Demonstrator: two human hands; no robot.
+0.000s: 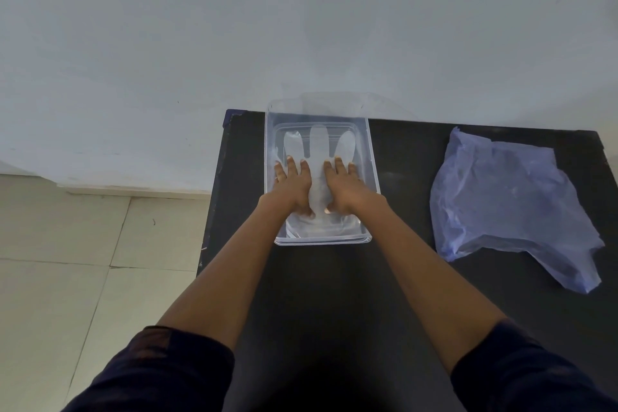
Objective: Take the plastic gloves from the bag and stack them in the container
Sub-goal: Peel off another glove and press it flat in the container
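Black table (418, 177): bag (511, 207) right of container (373, 174); both hands' fingers spread flat on gloves (317, 150).

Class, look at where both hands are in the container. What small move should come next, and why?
Probably lift the right hand and reach for the blue bag on the table's right. Both hands, the left hand too, lie flat on a glove already spread inside the container, so it seems placed. Whether the bag holds more gloves cannot be seen.
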